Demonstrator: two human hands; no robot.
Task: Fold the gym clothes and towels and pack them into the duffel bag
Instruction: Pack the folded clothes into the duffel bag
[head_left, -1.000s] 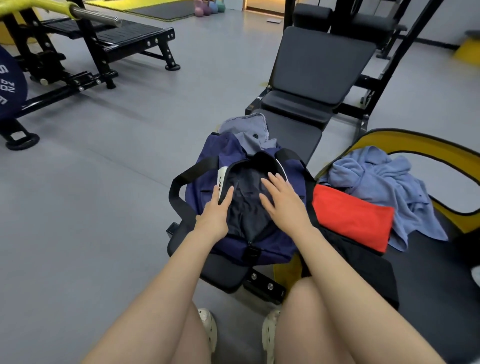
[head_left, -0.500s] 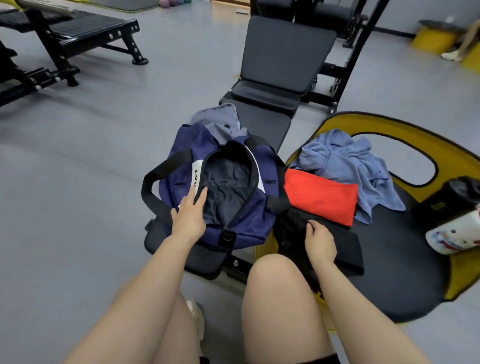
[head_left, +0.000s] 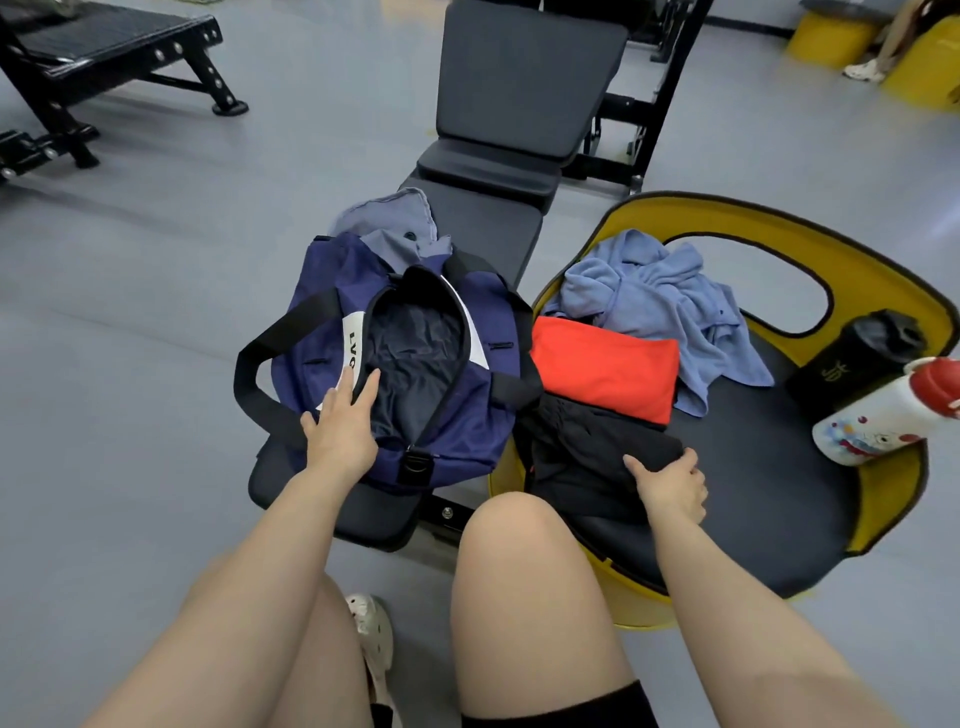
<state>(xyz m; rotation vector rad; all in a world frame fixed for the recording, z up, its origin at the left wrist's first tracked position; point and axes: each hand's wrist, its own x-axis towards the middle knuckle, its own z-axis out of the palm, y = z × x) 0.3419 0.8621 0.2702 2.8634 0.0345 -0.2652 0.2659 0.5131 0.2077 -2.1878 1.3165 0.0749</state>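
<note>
A navy duffel bag (head_left: 311, 338) lies unzipped on the black bench, with dark folded cloth inside. My left hand (head_left: 345, 423) rests with straight fingers on the near left edge of its opening. To the right, on a round black and yellow seat (head_left: 727, 467), a folded black garment (head_left: 576, 441) lies under a folded red one (head_left: 605, 366). My right hand (head_left: 670, 483) grips the black garment's near right edge. A crumpled light blue towel (head_left: 660, 296) lies behind the red one. A grey-blue cloth (head_left: 395, 223) sits at the bag's far end.
A black bottle (head_left: 857, 358) and a white bottle with a red cap (head_left: 883, 410) lie at the seat's right. The bench's raised backrest (head_left: 524, 78) stands behind the bag. Another bench (head_left: 104, 52) is at far left. Someone's leg (head_left: 883, 47) shows beside yellow stools at top right.
My right hand left the bag's opening, moved right to the black garment and slid along to its right edge. My left hand stayed on the bag. The view shifted right.
</note>
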